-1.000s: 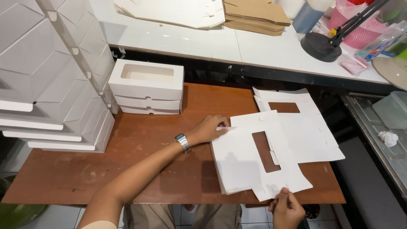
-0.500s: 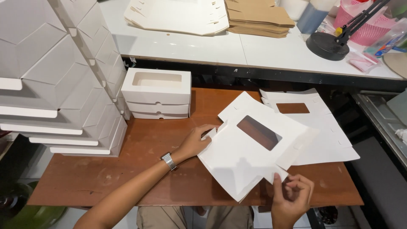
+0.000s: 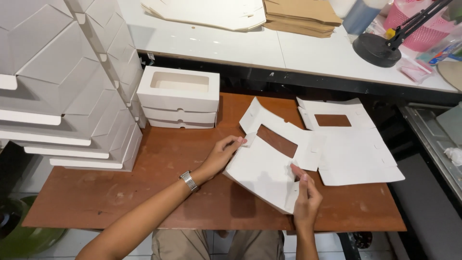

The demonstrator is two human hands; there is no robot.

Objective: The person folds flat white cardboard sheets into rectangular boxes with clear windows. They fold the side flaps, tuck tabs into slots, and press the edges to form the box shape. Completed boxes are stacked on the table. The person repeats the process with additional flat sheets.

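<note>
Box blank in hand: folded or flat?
Partly folded. The blank is lifted off the table, its window panel angled up; both hands grip side flaps.

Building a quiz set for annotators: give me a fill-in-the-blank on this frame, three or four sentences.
1. Both hands hold a flat white box blank whose window cutout has a ____ shape.
2. The wristwatch is on the ____ arm.
3. The stack of folded window boxes behind the left hand holds ____ boxes.
4. The right hand grips the blank at its ____ edge.

Missing words: rectangular; left; three; near
</note>
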